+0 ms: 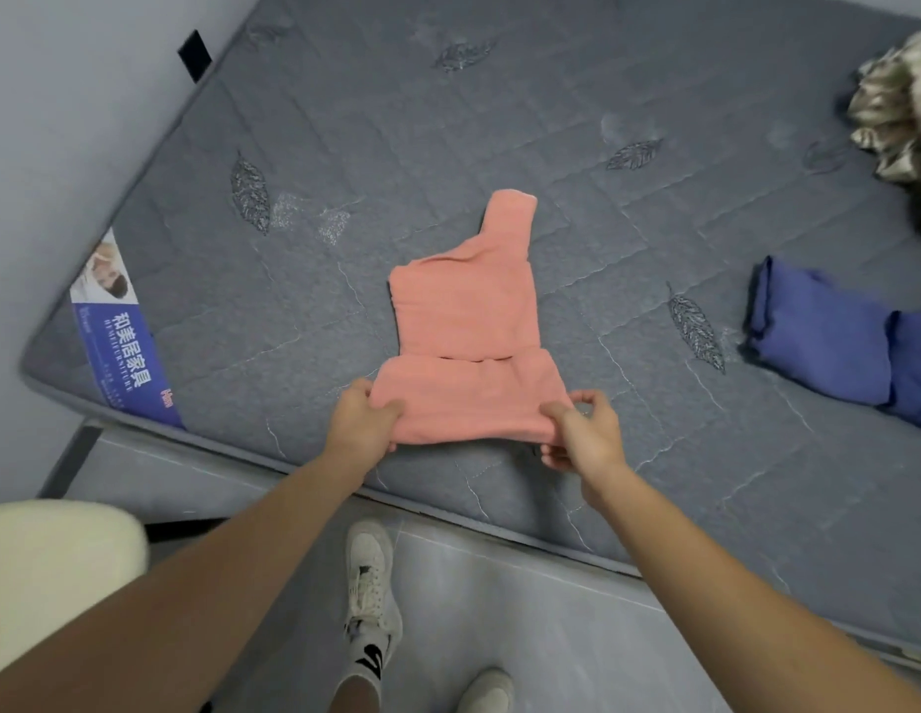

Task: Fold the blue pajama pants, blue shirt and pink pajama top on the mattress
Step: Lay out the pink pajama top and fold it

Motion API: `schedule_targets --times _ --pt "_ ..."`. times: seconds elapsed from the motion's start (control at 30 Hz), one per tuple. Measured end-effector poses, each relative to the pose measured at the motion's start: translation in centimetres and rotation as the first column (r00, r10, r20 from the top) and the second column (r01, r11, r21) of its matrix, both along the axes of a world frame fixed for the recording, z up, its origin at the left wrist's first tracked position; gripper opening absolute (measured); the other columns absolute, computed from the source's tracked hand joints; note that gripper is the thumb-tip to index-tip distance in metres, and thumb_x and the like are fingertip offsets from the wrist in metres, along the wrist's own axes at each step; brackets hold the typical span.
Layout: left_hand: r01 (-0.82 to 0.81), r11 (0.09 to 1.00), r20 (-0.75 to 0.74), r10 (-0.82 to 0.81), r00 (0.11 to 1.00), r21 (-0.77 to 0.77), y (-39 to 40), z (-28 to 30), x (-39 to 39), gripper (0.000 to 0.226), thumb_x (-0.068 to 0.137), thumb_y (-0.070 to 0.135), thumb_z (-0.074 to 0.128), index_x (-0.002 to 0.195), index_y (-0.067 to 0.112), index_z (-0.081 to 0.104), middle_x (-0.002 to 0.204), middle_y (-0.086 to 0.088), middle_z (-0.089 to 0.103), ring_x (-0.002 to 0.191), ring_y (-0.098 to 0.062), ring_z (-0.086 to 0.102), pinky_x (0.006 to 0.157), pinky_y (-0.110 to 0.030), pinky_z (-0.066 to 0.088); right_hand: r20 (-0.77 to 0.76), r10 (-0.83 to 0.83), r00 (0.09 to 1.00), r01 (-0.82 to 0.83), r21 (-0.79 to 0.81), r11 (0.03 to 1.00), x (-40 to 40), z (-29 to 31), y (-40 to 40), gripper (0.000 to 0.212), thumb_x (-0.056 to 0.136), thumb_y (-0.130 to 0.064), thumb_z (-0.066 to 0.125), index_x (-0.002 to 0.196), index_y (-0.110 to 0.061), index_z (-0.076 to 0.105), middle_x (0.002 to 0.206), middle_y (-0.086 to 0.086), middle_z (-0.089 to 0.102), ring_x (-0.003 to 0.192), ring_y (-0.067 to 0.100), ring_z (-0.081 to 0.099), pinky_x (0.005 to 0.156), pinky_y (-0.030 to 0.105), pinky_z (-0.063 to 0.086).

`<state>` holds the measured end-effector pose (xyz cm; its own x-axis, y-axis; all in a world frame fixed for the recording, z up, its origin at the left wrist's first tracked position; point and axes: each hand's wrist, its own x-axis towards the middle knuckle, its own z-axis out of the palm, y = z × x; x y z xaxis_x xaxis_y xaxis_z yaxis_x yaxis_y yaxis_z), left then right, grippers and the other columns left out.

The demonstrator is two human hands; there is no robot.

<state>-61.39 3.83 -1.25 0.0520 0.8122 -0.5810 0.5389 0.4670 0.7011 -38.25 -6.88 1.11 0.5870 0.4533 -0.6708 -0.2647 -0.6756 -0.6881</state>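
Left hand [359,420] and right hand [581,429] are each pinching the near corners of the pink pajama top [466,331], which is lying partly folded mid-mattress [448,120]; folded blue pajama pants [820,334] are sitting to the right, touching another folded blue garment [916,367] at frame edge.

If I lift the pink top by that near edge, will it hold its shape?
Probably not. The pink top looks soft and thin, bunching where the left hand and right hand pinch it. Its folded layers lie loose, so they would likely sag open.
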Motion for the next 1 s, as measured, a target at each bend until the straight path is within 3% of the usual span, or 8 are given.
schedule_targets --times 0.4,0.57,0.67,0.73,0.77,0.83,0.9,1.0 --pt "-0.226 0.964 0.276 0.256 0.926 -0.136 17.8 3.4 7.9 0.007 0.099 0.004 0.053 0.102 0.003 0.06 0.066 -0.014 0.067 0.037 -0.013 0.064 0.034 -0.019 0.048 -0.129 -0.228 0.965 0.237 0.058 0.97 5.6 3.6 18.1 0.008 0.092 -0.012 0.061 0.087 -0.011 0.054 0.064 0.016 0.065 0.047 0.022 0.066 0.058 0.04 0.06" --pt "-0.246 0.952 0.292 0.29 0.911 -0.18 24.6 0.9 10.8 0.013 0.102 0.007 0.05 0.112 0.003 0.058 0.096 -0.022 0.07 0.042 -0.014 0.067 0.042 -0.024 0.055 -0.063 -0.264 0.963 0.267 0.05 0.962 8.1 1.9 25.5 0.014 0.093 -0.009 0.055 0.082 -0.005 0.048 0.065 0.02 0.065 0.057 0.028 0.068 0.062 0.045 0.063" --pt "-0.23 0.958 0.347 0.278 0.896 -0.174 27.2 -0.5 12.1 0.014 0.104 0.014 0.049 0.116 0.008 0.053 0.105 -0.021 0.068 0.053 -0.014 0.068 0.049 -0.026 0.056 -0.061 -0.274 0.96 0.278 0.088 0.956 9.2 -0.6 28.9 0.013 0.089 -0.014 0.056 0.094 -0.001 0.055 0.082 0.021 0.071 0.066 0.03 0.071 0.069 0.043 0.064" --pt "-0.134 0.991 0.374 0.123 0.919 0.004 27.6 -1.8 12.2 0.036 0.1 0.015 0.051 0.136 0.014 0.05 0.114 -0.015 0.063 0.079 -0.014 0.066 0.07 -0.026 0.055 0.173 -0.152 0.973 0.136 0.099 0.986 9.2 -3.2 29.5 0.034 0.089 -0.02 0.056 0.121 -0.008 0.059 0.11 0.017 0.07 0.089 0.029 0.071 0.081 0.04 0.059" --pt "0.002 0.98 0.295 -0.062 0.953 0.198 27.3 -2.5 11.8 0.05 0.098 0.017 0.053 0.147 0.019 0.044 0.125 -0.012 0.059 0.098 -0.016 0.062 0.087 -0.026 0.051 0.409 0.01 0.913 -0.044 0.075 0.996 8.9 -4.4 28.9 0.042 0.091 -0.021 0.057 0.131 -0.011 0.056 0.123 0.014 0.065 0.105 0.029 0.065 0.093 0.039 0.053" --pt "0.402 0.765 -0.082 -0.421 0.903 0.503 25.6 -4.5 10.9 0.068 0.092 0.031 0.052 0.156 0.024 0.032 0.151 -0.009 0.045 0.137 -0.023 0.042 0.117 -0.036 0.031 0.758 0.344 0.555 -0.44 -0.084 0.894 7.0 -6.5 26.6 0.049 0.094 -0.025 0.055 0.142 -0.016 0.049 0.14 0.009 0.051 0.127 0.029 0.048 0.107 0.04 0.038" --pt "0.69 0.497 -0.387 -0.583 0.715 0.526 23.9 -6.3 10.6 0.072 0.09 0.047 0.043 0.158 0.025 0.032 0.164 -0.008 0.031 0.152 -0.029 0.024 0.123 -0.05 0.021 0.802 0.552 0.229 -0.622 -0.316 0.717 5.4 -8.2 24.7 0.054 0.1 -0.036 0.047 0.152 -0.023 0.041 0.16 0.006 0.035 0.146 0.027 0.033 0.118 0.045 0.029" --pt "0.863 0.353 -0.592 -0.628 0.504 0.36 22.5 -9.6 10.8 0.071 0.096 0.062 0.029 0.16 0.033 0.022 0.17 -0.004 0.013 0.157 -0.029 0.005 0.123 -0.055 0.014 0.726 0.679 0.11 -0.614 -0.488 0.621 5.2 -11.0 24.2 0.06 0.103 -0.043 0.032 0.161 -0.029 0.024 0.171 0.001 0.013 0.158 0.02 0.008 0.126 0.049 0.015"
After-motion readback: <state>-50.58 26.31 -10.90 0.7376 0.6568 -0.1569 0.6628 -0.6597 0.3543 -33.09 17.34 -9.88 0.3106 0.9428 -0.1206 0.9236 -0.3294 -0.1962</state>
